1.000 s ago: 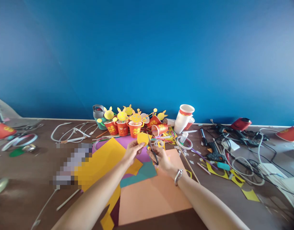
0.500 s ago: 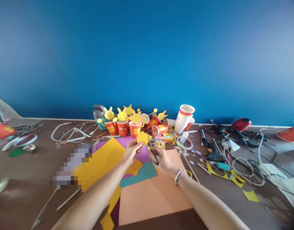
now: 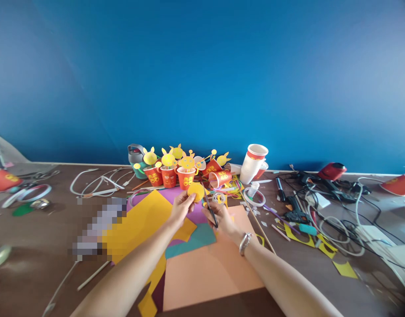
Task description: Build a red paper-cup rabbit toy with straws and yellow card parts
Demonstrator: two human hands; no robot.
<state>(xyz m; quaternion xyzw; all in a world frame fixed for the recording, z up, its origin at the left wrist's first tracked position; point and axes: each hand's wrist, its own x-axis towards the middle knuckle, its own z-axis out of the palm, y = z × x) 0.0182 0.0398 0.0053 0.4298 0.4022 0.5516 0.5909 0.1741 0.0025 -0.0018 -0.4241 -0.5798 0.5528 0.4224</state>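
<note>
My left hand [image 3: 181, 208] pinches a small round yellow paper piece [image 3: 196, 191] and holds it up above the coloured sheets. My right hand [image 3: 222, 217] is closed round a pair of black scissors [image 3: 209, 204], whose blades point up and away beside the yellow piece. A metal bracelet [image 3: 245, 243] sits on my right wrist. Under my hands lie an orange paper sheet [image 3: 209, 268], a yellow-orange sheet [image 3: 141, 224], a teal scrap [image 3: 195, 240] and a purple sheet [image 3: 179, 193].
Red paper cups with yellow animal faces [image 3: 176, 169] stand at the back by a stack of white cups [image 3: 251, 165]. Glue guns and tangled cables [image 3: 308, 198] fill the right side. Tape rolls [image 3: 27, 193], white cords [image 3: 96, 182] and sticks lie left.
The yellow piece has been turned and trimmed rounder between my fingers; both hands stay in nearly the same place.
</note>
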